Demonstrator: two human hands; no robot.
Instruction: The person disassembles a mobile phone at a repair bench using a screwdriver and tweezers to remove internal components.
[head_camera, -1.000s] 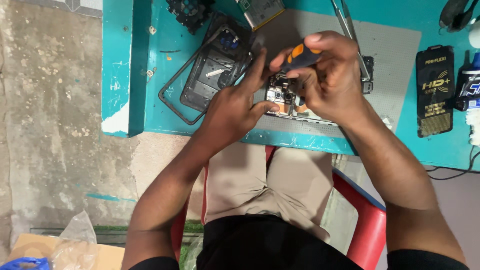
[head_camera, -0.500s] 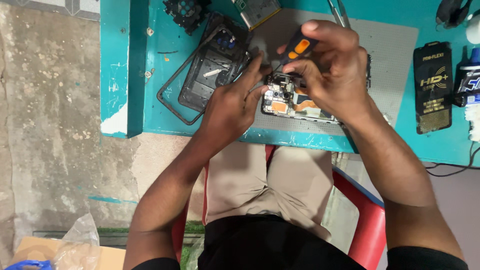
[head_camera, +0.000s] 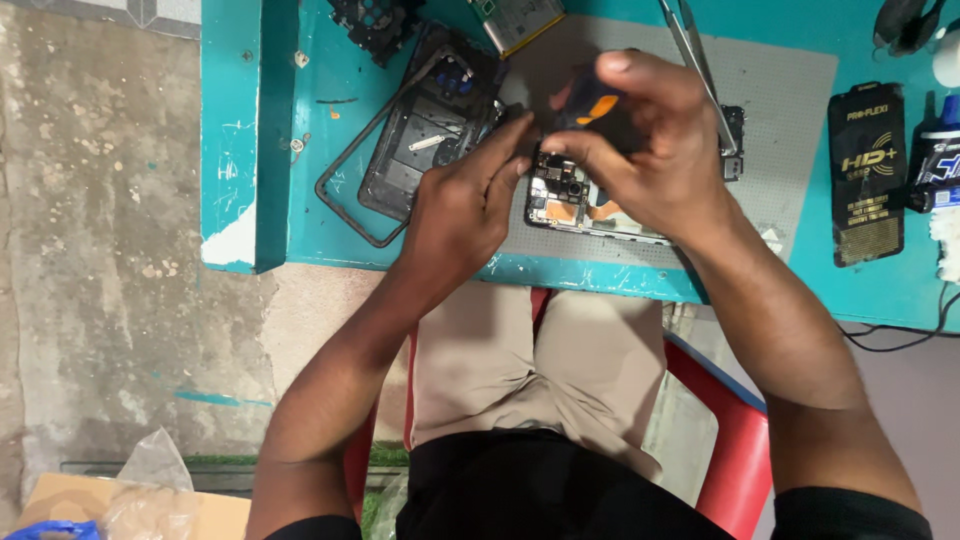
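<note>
On the grey mat (head_camera: 780, 150) at the near edge of the teal table (head_camera: 300, 210), I see the opened phone (head_camera: 570, 200) in the same spot as half a second ago, though my right hand (head_camera: 650, 150) has swung its orange-and-black screwdriver (head_camera: 590, 105) more upright over the board. A second back the handle leaned further to the right. My left hand (head_camera: 470, 200) has barely shifted; its fingers stretch to the phone's left end and steady it, not closed around anything. The right hand is curled shut on the screwdriver, gripping the handle between thumb and fingertips directly above the phone's camera end. The tip is hidden behind my fingers. The phone lies flat, long axis running left to right along the table edge, mostly covered by the right hand. Just left of it rests a detached back cover (head_camera: 420, 140) and a thin black frame (head_camera: 350, 190).
</note>
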